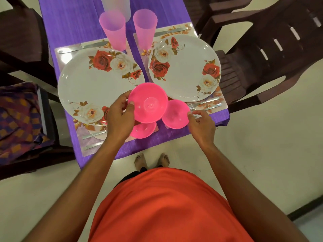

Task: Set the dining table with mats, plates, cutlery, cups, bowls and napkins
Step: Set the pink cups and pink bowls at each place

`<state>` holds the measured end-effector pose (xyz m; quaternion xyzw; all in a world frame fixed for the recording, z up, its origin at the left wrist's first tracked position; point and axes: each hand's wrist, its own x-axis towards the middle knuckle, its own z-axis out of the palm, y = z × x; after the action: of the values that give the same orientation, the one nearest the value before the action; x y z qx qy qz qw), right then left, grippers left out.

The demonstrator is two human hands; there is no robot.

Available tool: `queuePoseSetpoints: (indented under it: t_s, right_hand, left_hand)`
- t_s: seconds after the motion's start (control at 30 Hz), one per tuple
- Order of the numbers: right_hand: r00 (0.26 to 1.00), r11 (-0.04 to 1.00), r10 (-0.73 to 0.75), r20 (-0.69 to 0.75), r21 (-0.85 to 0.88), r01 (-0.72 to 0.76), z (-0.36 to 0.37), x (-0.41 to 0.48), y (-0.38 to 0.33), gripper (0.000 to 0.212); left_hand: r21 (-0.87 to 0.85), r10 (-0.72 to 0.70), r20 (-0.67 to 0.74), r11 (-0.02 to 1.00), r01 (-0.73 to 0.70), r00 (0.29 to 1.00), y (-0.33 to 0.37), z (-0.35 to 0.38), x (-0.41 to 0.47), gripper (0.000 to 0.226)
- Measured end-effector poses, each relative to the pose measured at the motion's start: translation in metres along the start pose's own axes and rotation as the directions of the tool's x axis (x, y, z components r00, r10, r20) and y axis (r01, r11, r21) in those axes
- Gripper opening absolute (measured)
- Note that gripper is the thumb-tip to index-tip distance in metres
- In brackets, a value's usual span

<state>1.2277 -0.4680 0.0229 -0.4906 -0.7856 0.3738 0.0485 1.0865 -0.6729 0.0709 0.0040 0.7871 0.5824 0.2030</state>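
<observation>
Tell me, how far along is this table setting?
Done: mats, floral plates, cutlery and pink cups are laid. In hand: the left hand holds a pink bowl, the right hand touches a second bowl at its rim, and a third bowl sits below. Left: placing bowls; no napkins are visible.

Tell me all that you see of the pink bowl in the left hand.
The bowl is bright pink, round and looks like slightly see-through plastic, with a small circular base at its centre. It is empty and seems to open upward. The left hand grips its rim, thumb on the inner side. It lies above a lower bowl; contact is unclear.
</observation>
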Motion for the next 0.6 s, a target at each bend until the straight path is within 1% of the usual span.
queuePoseSetpoints:
  t_s: [0.07,0.1,0.2,0.27,0.33,0.4,0.47,0.53,0.6]
  right_hand:
    - [0.998,0.999,-0.029,-0.064,-0.037,0.026,-0.013,-0.003,-0.003,0.029]
    - [0.994,0.999,-0.042,-0.099,-0.021,0.040,-0.020,-0.004,-0.005,0.026]
    - [0.987,0.984,-0.068,-0.149,0.154,0.091,-0.036,-0.006,-0.013,0.021]
    - [0.985,0.954,-0.088,-0.151,0.272,0.127,-0.046,-0.007,-0.018,0.024]
    - [0.976,0.925,-0.120,-0.179,0.336,0.176,-0.057,-0.007,-0.024,0.026]
    - [0.964,0.905,-0.142,-0.225,0.365,0.218,-0.071,-0.002,-0.026,0.024]
    - [0.948,0.914,-0.162,-0.273,0.320,0.248,-0.089,0.010,-0.018,0.022]
    - [0.927,0.943,-0.199,-0.318,0.194,0.269,-0.109,0.029,0.000,0.023]
    - [0.911,0.957,-0.213,-0.352,0.112,0.267,-0.132,0.053,0.025,0.022]
  left_hand:
    - [0.010,0.018,0.022,1.000,-0.018,1.000,0.002,0.007,0.000,0.036]
    - [0.015,0.030,0.032,0.999,-0.031,0.999,0.004,0.011,0.000,0.037]
    - [0.026,0.065,0.083,0.997,-0.067,0.994,0.010,0.029,-0.001,0.037]
    - [0.009,0.081,0.137,0.996,-0.083,0.987,0.017,0.049,-0.002,0.036]
    - [0.024,0.124,0.200,0.991,-0.131,0.972,0.027,0.074,-0.006,0.036]
    - [0.086,0.187,0.246,0.973,-0.214,0.951,0.036,0.103,-0.009,0.036]
    - [0.114,0.232,0.269,0.956,-0.270,0.935,0.044,0.135,-0.011,0.038]
    - [0.134,0.246,0.303,0.945,-0.297,0.921,0.050,0.170,-0.012,0.040]
    - [0.162,0.242,0.349,0.936,-0.313,0.905,0.057,0.209,-0.016,0.042]
